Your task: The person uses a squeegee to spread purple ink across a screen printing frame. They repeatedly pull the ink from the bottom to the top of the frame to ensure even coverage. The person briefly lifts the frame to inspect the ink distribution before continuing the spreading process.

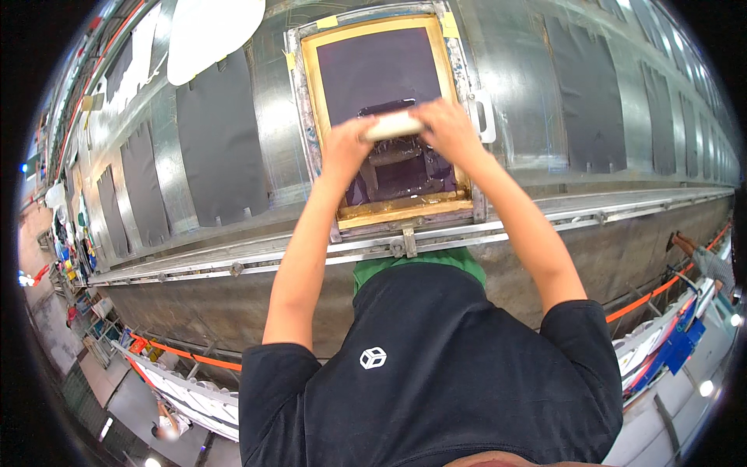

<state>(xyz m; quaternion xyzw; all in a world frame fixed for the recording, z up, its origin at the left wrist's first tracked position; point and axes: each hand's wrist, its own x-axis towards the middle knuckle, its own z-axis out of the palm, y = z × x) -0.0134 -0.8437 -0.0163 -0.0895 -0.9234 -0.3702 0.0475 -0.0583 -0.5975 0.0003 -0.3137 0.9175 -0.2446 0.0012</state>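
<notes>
Left hand: your left hand (348, 144) curls around the left end of a pale cream, rounded bar-shaped handle (395, 126), its fingers blurred.
Right hand: your right hand (449, 131) closes over the other end — the two hands stand apart, a bare stretch of handle between them.
Handle: it lies crosswise above the lower half of a dark purple-black rectangular screen (377, 66), where glossy wet patches show.
Frame: a yellow-edged rectangular frame (313, 78) surrounds the screen; a white loop-shaped grip (488, 121) juts from its right side.
Surface: you lean over a long, shiny grey metal table (276, 117), with dark grey rectangular sheets (222, 144) laid in a row on both sides of the frame and a white round-cornered sheet (214, 35) at upper left.
Near edge: a silvery metal rail (545, 208) runs along it, just below the frame.
Room: behind you are a bright orange strip (652, 298) and blue panels (683, 346) — and another person (167, 424) at lower left.
</notes>
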